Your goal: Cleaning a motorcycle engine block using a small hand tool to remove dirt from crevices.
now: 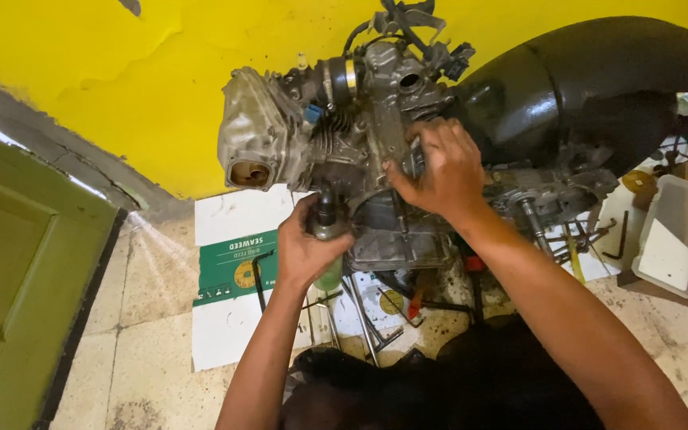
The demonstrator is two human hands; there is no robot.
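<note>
Gripping a tool with a pale green translucent handle [326, 239], the left hand [306, 248] has its fingers wrapped tight around the grip, and the tool's dark upper end points up into the underside of a small motorcycle engine [336, 127] that sits on the floor against a yellow wall [121, 72]. The right hand [439, 171] lies over the middle of the engine, fingers curled and pressed onto the crankcase beside the cylinder; whether it pinches a small part there or only steadies the casting cannot be told. The engine is already out of any frame and partly stripped: the cylinder head [258, 139] faces left with an open port, the carburettor [408, 76] sits on top, and a bare shaft [531, 219] sticks out of the opened right side. Judging by this, the dismantling looks well under way, while head, cylinder and carburettor are not yet off. Flattened cardboard [236, 263] lies under the engine, with Allen keys and wrenches [368, 318] scattered just in front of it. A black exhaust muffler [599, 80] rests behind, a white plastic tub [678, 235] stands to the right, and a green door [17, 263] fills the left edge.
</note>
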